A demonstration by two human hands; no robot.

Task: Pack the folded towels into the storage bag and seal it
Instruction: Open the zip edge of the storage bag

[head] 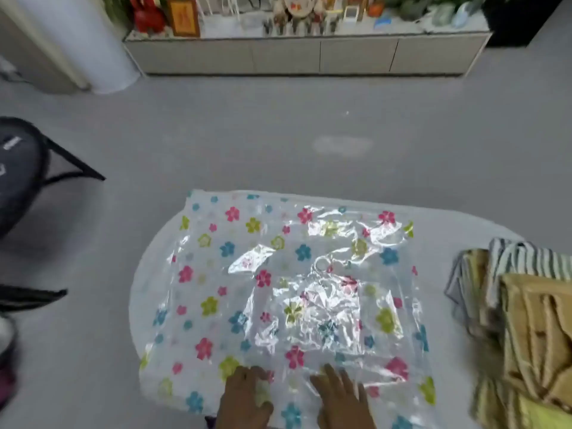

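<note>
A clear plastic storage bag (278, 289) printed with pink, blue and green flowers lies flat and crinkled on a white table (464, 230). It looks empty. My left hand (244, 397) and my right hand (340, 397) rest palm-down on the bag's near edge, fingers spread, holding nothing. A stack of folded towels (526, 320), tan, striped and yellow-green, sits at the table's right side, apart from the bag.
Grey floor (278, 134) stretches beyond the table. A black chair (28, 171) stands at the left. A low white cabinet (309, 54) with ornaments and plants on top runs along the far wall. A white column (80, 41) stands at the far left.
</note>
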